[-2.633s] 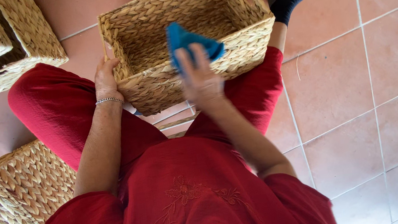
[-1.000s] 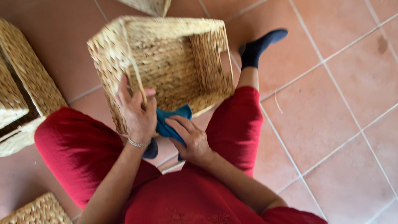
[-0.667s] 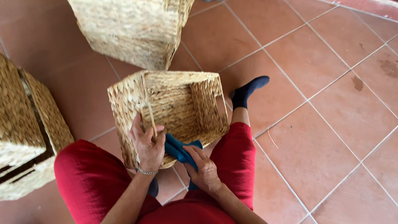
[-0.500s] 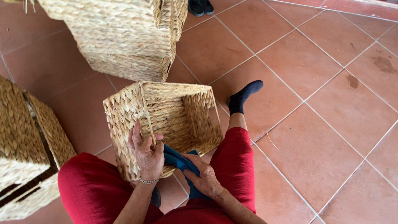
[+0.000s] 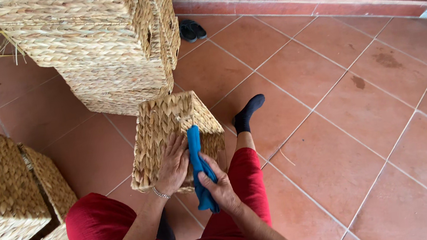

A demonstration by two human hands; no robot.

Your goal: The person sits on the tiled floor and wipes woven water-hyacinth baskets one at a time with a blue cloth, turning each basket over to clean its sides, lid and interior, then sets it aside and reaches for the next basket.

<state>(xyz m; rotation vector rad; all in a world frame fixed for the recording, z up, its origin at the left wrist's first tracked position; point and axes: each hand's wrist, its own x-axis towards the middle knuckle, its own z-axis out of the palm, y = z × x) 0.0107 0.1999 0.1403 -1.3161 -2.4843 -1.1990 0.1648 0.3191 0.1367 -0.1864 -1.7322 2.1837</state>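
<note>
A small square woven basket (image 5: 168,123) rests against my red-trousered legs, turned so its weave side faces me. My left hand (image 5: 172,164) lies flat on the basket's near side, a thin bracelet at the wrist. My right hand (image 5: 219,184) grips a blue cloth (image 5: 197,165) that drapes over the basket's near right corner and hangs down between my knees. My foot in a dark sock (image 5: 248,113) stretches out just right of the basket.
A stack of larger woven baskets (image 5: 101,47) stands behind the small one. Two stacked woven baskets (image 5: 6,199) sit at my left. Dark shoes (image 5: 191,29) lie by a red step (image 5: 307,0). Terracotta floor tiles (image 5: 365,117) spread to the right.
The basket has been turned from open side up to weave side toward me. The view has lifted, showing more floor and the basket stack. The cloth now drapes over the basket's corner.
</note>
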